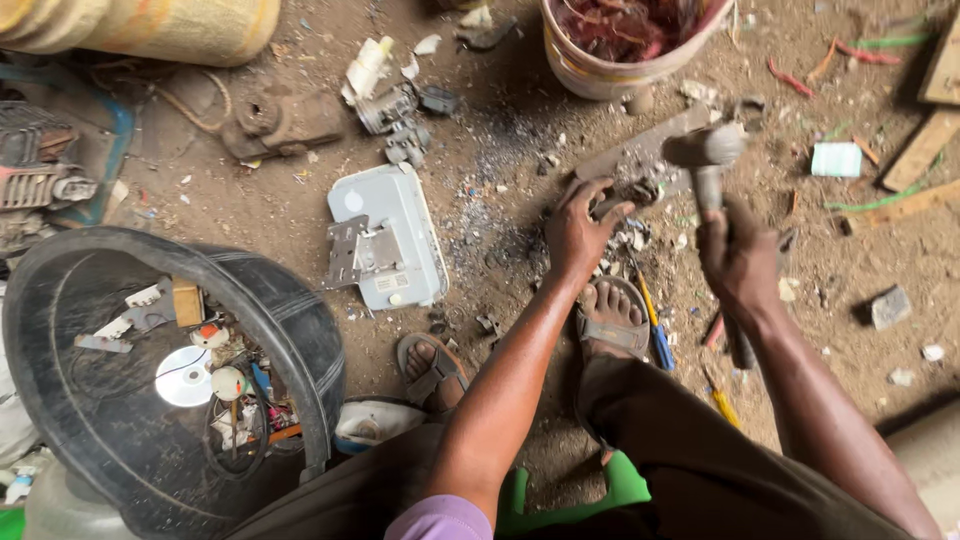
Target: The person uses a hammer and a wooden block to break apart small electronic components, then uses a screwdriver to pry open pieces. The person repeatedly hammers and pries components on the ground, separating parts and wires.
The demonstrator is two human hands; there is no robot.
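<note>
A black round tub (pixel 60 330) holds a shiny disc (pixel 184 376), wires and plastic scraps; a bucket (pixel 585 70) holds reddish tangled wire. The right hand (pixel 738 255) grips a steel hammer (pixel 706 150), and the left hand (pixel 577 228) pins a small dark part (pixel 612 206) on the dirt floor (pixel 250 205).

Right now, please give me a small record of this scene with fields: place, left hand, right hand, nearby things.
place: dirt floor strewn with scrap
left hand: left hand presses a small dark part against the ground
right hand: right hand grips a hammer, head raised
nearby things: grey casing; black tub holding a disc; bucket; sandalled feet
</note>
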